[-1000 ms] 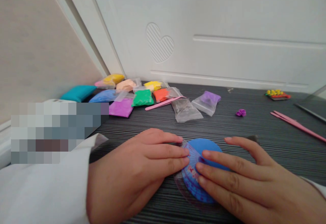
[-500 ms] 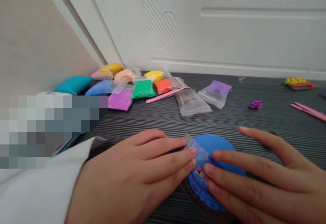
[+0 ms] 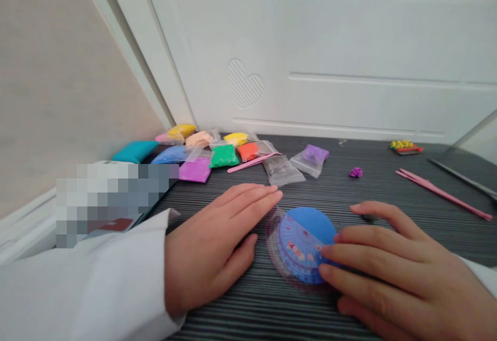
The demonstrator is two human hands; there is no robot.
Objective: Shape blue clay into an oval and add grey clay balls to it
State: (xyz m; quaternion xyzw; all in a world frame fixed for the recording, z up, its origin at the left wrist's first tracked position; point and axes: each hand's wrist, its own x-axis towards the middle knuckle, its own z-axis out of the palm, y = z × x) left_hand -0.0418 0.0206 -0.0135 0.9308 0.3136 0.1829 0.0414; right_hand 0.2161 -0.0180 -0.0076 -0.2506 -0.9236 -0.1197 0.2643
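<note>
A round blue clay disc (image 3: 307,227) lies on the table, with a clear printed plastic sheet (image 3: 296,246) over its lower left part. My right hand (image 3: 388,263) rests on the disc's right edge, fingertips on the sheet, not gripping. My left hand (image 3: 213,237) lies flat on the dark striped tabletop (image 3: 248,305), just left of the disc. Its fingertips are apart from the sheet. A white sleeve (image 3: 97,284) covers my left forearm. The right hand hides the disc's lower right edge.
Several bagged clay packs (image 3: 224,156) lie in a cluster at the back, beside a pink plastic tool (image 3: 252,163). Further right are a small purple clay flower (image 3: 355,172), a yellow-and-red clay piece (image 3: 406,147) and pink sticks (image 3: 442,194). A white door (image 3: 310,46) stands behind.
My left hand has slid left off the sheet and disc. My right hand has shifted toward the disc's lower right edge, and more of the printed sheet shows. The view has moved back.
</note>
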